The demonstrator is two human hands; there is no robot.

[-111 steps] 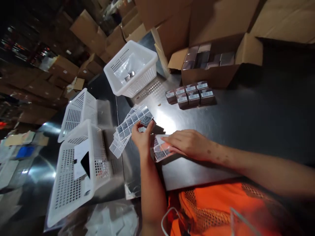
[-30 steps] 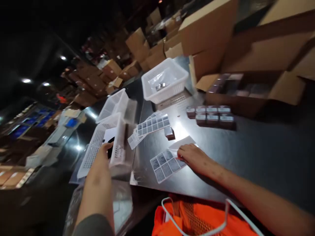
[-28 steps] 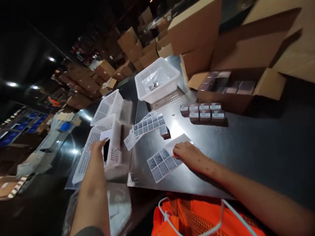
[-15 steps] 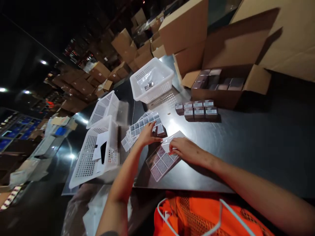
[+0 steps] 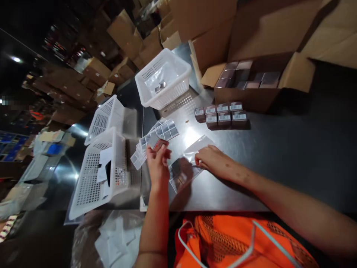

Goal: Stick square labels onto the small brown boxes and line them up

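Raised over the table, my left hand (image 5: pixel 158 163) is closed around a small dark reddish box (image 5: pixel 161 144). My right hand (image 5: pixel 212 158) has its fingers pinched at the edge of a clear plastic bag (image 5: pixel 201 144) lying flat on the metal table. Inside or under the bag's lower part is a sheet divided into squares, seen at its edge (image 5: pixel 173 183) and mostly in the shadow of my left hand. Just behind my left hand lie several overlapping sheets with grey squares (image 5: pixel 170 128).
Several small dark boxes with barcode labels (image 5: pixel 224 117) stand in two rows. Behind them an open carton (image 5: pixel 245 93) holds more boxes. A white basket (image 5: pixel 181 83) stands at the back, and two more white baskets (image 5: pixel 92 175) are on the left.
My left hand has lifted the small box off the table beside the grey-square sheets and turned it up, nearer my body. My right hand stays at the bag. The view has shifted slightly.
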